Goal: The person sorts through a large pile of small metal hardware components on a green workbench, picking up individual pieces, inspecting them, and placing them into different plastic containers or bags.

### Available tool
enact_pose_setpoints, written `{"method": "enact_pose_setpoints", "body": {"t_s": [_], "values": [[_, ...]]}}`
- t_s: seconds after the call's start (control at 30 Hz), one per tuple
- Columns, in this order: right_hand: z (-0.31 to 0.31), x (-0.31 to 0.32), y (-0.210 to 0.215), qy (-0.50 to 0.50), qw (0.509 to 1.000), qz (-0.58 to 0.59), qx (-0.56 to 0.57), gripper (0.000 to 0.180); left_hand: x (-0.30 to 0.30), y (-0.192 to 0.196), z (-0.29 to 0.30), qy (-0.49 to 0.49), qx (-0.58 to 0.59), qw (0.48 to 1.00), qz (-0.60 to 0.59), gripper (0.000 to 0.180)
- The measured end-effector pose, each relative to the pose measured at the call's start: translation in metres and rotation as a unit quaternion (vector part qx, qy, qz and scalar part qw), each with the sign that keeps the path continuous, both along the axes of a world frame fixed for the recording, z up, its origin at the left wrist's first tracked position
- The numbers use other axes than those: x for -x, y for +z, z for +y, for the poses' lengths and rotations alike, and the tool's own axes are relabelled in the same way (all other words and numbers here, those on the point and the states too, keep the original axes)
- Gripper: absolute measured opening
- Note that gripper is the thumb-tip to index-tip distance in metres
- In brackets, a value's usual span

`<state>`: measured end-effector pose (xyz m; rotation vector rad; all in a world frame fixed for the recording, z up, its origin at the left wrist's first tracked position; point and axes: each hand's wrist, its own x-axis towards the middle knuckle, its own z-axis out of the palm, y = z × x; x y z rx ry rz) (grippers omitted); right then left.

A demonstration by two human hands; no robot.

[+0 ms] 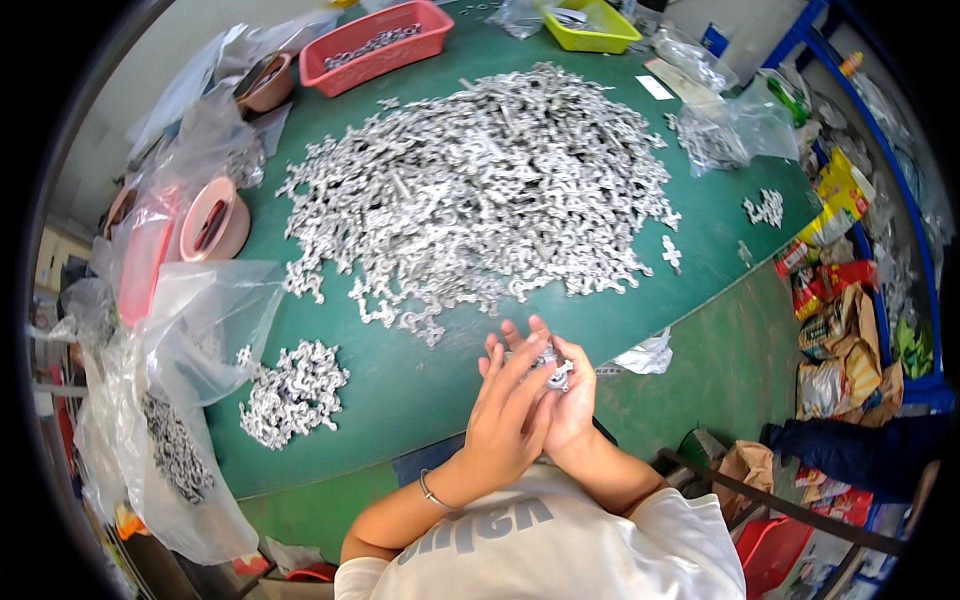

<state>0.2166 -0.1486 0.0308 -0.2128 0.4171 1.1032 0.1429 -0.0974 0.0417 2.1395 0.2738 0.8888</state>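
Over the table's near edge, my two hands meet. My right hand (572, 408) is cupped around a few small silver metal castings (558, 375). My left hand (503, 415), with a bracelet at the wrist, lies across them with its fingers stretched out; its thumb is mostly hidden. A large heap of similar silver castings (490, 190) spreads over the green table (390, 405) beyond my hands. Left of my hands sits a smaller pile of castings (295, 393). One cross-shaped casting (671, 254) lies apart at the heap's right.
A pink tray (378, 50) and a yellow-green tray (592, 32) stand at the back. At left are a pink bowl (225, 235) and a clear plastic bag (195, 480) with metal parts. A little cluster of castings (765, 208) lies far right, near a blue shelf rack (880, 120).
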Motion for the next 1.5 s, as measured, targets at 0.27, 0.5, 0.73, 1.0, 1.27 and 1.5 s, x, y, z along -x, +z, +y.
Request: {"method": "enact_pose_setpoints", "body": {"t_s": [0.27,0.5,0.73,1.0,1.27,1.5], "values": [[-0.112,-0.045,-0.033,-0.180,0.984,-0.007,-0.010,0.015,-0.012,0.005,0.002,-0.069,-0.023,0.990,-0.124,0.029],[-0.169,-0.147,-0.204,-0.317,0.925,-0.083,0.193,0.024,-0.025,-0.021,-0.012,-0.021,0.028,0.996,0.087,0.032],[-0.134,-0.255,-0.350,-0.323,0.914,-0.160,0.186,0.033,-0.042,-0.044,-0.021,-0.026,0.011,0.996,0.086,0.032],[-0.171,-0.197,-0.411,-0.196,0.914,0.041,0.352,0.038,-0.037,-0.039,-0.011,0.005,0.001,0.993,0.116,0.032],[-0.226,-0.193,-0.398,-0.223,0.838,-0.085,0.490,0.039,-0.049,-0.028,0.028,0.011,-0.039,0.994,0.102,0.036],[-0.116,-0.158,-0.103,-0.399,0.444,-0.554,0.580,0.016,-0.064,0.005,0.104,0.174,-0.175,0.953,0.177,0.041]]}}
